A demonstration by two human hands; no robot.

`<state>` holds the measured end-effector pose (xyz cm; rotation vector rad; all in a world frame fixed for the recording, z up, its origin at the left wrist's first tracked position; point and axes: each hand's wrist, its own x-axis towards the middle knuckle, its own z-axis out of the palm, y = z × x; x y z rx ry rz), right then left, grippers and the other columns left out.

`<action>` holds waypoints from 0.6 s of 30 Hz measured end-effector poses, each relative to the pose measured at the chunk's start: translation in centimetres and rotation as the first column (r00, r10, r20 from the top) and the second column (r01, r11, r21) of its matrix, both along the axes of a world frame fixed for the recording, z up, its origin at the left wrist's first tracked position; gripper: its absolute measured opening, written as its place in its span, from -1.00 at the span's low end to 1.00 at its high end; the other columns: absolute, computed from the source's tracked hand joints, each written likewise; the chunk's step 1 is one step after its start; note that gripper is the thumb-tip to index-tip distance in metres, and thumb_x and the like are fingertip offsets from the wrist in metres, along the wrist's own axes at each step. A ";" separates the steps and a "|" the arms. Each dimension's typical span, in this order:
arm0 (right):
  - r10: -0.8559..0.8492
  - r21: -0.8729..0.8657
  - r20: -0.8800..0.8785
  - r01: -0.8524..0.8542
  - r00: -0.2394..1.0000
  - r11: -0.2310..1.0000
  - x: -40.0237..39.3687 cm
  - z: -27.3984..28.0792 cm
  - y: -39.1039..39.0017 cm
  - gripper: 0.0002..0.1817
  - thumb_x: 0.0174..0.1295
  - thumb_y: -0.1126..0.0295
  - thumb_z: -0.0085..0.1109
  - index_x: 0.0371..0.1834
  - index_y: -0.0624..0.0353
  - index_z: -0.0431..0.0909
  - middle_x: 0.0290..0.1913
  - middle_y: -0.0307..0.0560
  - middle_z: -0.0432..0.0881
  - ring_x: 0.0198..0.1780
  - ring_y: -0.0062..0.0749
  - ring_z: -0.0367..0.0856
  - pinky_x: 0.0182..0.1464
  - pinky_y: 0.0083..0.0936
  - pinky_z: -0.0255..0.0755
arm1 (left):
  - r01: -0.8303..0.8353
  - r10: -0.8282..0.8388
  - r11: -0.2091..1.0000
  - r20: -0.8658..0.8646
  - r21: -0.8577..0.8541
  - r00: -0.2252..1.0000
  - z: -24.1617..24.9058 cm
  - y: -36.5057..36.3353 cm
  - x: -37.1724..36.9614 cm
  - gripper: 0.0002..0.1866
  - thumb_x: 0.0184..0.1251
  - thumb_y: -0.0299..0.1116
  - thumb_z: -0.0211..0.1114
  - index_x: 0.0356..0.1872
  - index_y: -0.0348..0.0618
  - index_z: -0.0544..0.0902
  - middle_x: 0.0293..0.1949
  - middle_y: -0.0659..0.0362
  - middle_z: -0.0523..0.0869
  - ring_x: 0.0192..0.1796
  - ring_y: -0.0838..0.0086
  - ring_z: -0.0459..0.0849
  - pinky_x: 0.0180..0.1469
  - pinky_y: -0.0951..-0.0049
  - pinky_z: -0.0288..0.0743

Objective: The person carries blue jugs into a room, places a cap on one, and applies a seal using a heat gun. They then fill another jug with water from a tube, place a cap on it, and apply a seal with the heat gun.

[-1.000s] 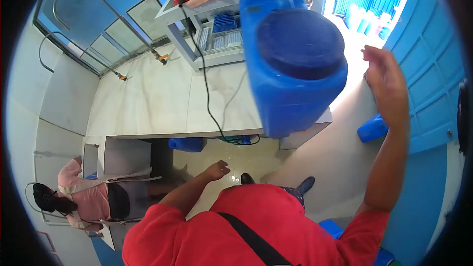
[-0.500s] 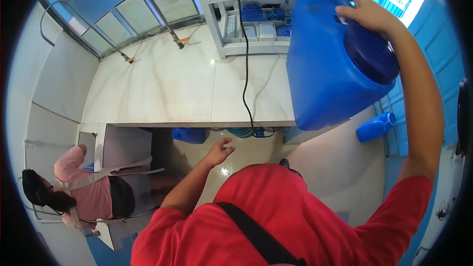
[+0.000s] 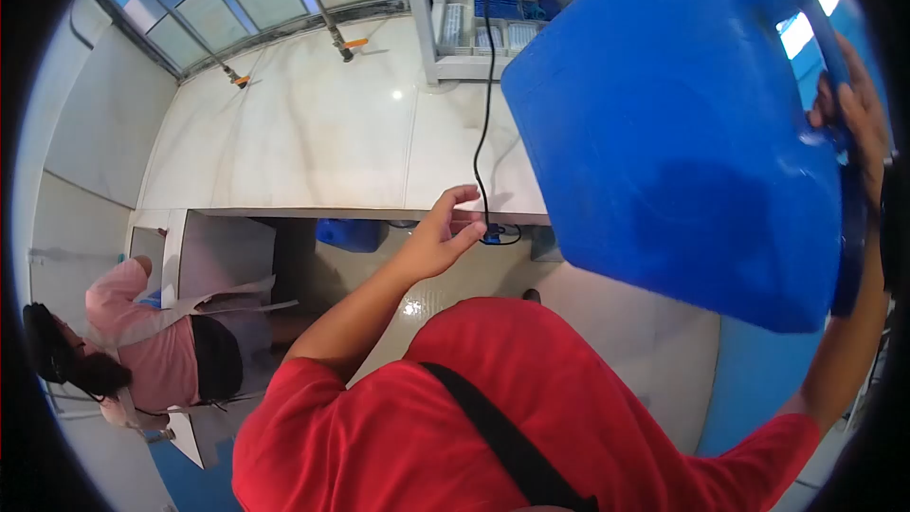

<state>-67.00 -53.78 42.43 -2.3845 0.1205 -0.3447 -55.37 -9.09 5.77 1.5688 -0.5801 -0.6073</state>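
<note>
A large blue plastic water jug (image 3: pixel 654 142) fills the right side, tilted over, with its dark round cap facing right. My right hand (image 3: pixel 861 123) grips the jug's handle at the far right, fingers wrapped round it. My left hand (image 3: pixel 441 239) hovers at the counter's front edge, fingers loosely bent and apart, with nothing in it. A black cable (image 3: pixel 484 123) hangs down beside those fingertips, and a small blue plug (image 3: pixel 493 235) shows just past them.
A pale tiled counter (image 3: pixel 313 142) runs across the back, with orange-handled taps (image 3: pixel 347 47) above it. On it stands a white shelf (image 3: pixel 438 19) with baskets. Another blue container (image 3: pixel 349 234) sits beneath the counter. A person in pink (image 3: pixel 147 341) works at the left.
The jug has come closer and tipped toward the right, with my right hand moving right and lower on its handle. My left hand has risen toward the counter edge and cable.
</note>
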 end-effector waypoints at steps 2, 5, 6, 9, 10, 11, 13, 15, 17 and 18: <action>0.163 -0.041 -0.217 -0.175 0.963 0.984 1.0 1.6 -5.1 -0.15 0.37 -0.12 0.15 0.58 0.11 0.11 -0.35 -0.22 0.44 -0.21 -0.48 0.58 -0.02 -0.50 0.53 | -0.097 0.105 0.990 0.083 -0.101 0.991 0.9 -0.1 -0.1 -0.31 0.51 -0.32 0.18 0.52 -0.15 0.03 0.43 -0.06 0.27 0.29 0.28 0.46 0.27 0.24 0.44; 0.193 -0.058 -0.115 -0.201 0.974 0.978 2.8 1.0 -1.4 -0.13 0.37 -0.14 0.14 0.58 0.13 0.09 -0.33 -0.20 0.46 -0.21 -0.47 0.59 -0.04 -0.46 0.58 | -0.255 0.304 0.929 0.161 -0.267 0.939 1.2 1.3 -1.4 -0.29 0.51 -0.34 0.13 0.54 -0.14 -0.03 0.45 -0.11 0.22 0.29 0.26 0.44 0.28 0.23 0.41; 0.195 -0.063 -0.066 -0.199 0.979 0.978 2.9 0.7 0.9 -0.12 0.37 -0.15 0.13 0.58 0.14 0.09 -0.32 -0.19 0.47 -0.22 -0.46 0.60 -0.05 -0.44 0.60 | -0.264 0.342 0.907 0.206 -0.328 0.917 0.3 2.3 -1.5 -0.22 0.44 -0.35 0.18 0.55 -0.15 -0.05 0.45 -0.09 0.20 0.29 0.27 0.44 0.25 0.22 0.44; 0.151 0.048 0.098 -0.156 0.984 0.987 5.0 -0.8 15.9 -0.24 0.43 -0.05 0.08 0.55 0.17 0.16 -0.31 -0.22 0.48 -0.20 -0.52 0.57 0.03 -0.58 0.49 | -0.363 0.479 0.857 0.308 -0.366 0.822 -0.7 5.0 -2.5 -0.24 0.40 -0.33 0.21 0.51 -0.22 0.03 0.43 -0.10 0.21 0.29 0.23 0.44 0.28 0.18 0.39; 0.239 -0.034 0.089 -0.236 0.967 0.971 7.3 -1.1 16.9 -0.28 0.43 0.01 0.10 0.51 0.20 0.21 -0.23 -0.20 0.53 -0.15 -0.52 0.59 0.06 -0.59 0.47 | -0.414 0.518 0.841 0.300 -0.349 0.801 -1.1 5.9 -2.7 -0.28 0.41 -0.32 0.22 0.49 -0.26 0.08 0.37 -0.07 0.30 0.29 0.22 0.43 0.30 0.18 0.37; 0.322 -0.112 0.073 -0.313 0.944 0.943 9.4 -1.1 18.0 -0.33 0.44 0.06 0.12 0.48 0.23 0.26 -0.15 -0.18 0.58 -0.10 -0.52 0.60 0.09 -0.60 0.45 | -0.545 0.616 0.787 0.360 -0.288 0.700 -1.7 6.7 -2.9 -0.36 0.47 -0.34 0.17 0.46 -0.27 0.14 0.28 -0.06 0.38 0.28 0.23 0.43 0.31 0.22 0.35; 0.128 -0.270 0.010 -0.121 0.992 0.955 8.7 0.7 27.8 -0.49 0.41 0.06 0.10 0.14 0.32 0.53 0.02 0.19 0.63 0.04 -0.18 0.62 0.15 -0.29 0.45 | -0.687 0.733 0.679 0.280 -0.258 0.620 -3.2 8.8 -2.8 -0.46 0.53 -0.37 0.09 0.43 -0.28 0.18 0.25 -0.05 0.42 0.29 0.26 0.42 0.32 0.27 0.34; 0.363 -0.134 -0.180 -0.388 0.914 0.912 12.2 0.6 29.6 -0.48 0.41 0.04 0.11 0.11 0.35 0.57 -0.07 0.16 0.66 -0.10 -0.18 0.66 0.03 -0.29 0.50 | -0.820 0.843 0.529 0.249 -0.219 0.477 -2.4 9.9 -4.2 -0.63 0.59 -0.33 0.03 0.28 -0.26 0.33 0.09 0.10 0.51 0.09 0.47 0.48 0.18 0.45 0.40; 0.449 0.042 -0.111 -0.447 0.887 0.894 17.5 -2.3 31.6 -0.49 0.42 0.03 0.11 0.01 0.36 0.63 -0.14 0.12 0.67 -0.21 -0.21 0.65 -0.11 -0.32 0.52 | -0.822 0.831 0.541 0.267 -0.179 0.488 -4.0 11.6 -5.1 -0.69 0.58 -0.33 0.05 0.20 -0.24 0.40 -0.07 0.20 0.54 -0.09 0.53 0.52 0.05 0.49 0.45; 0.453 0.052 -0.122 -0.450 0.883 0.891 19.8 -3.5 32.9 -0.49 0.42 0.03 0.11 0.01 0.36 0.63 -0.14 0.12 0.67 -0.21 -0.21 0.65 -0.11 -0.32 0.52 | -0.827 0.832 0.538 0.264 -0.164 0.489 -4.2 12.0 -5.6 -0.69 0.58 -0.33 0.05 0.20 -0.24 0.40 -0.07 0.20 0.54 -0.09 0.53 0.52 0.05 0.49 0.45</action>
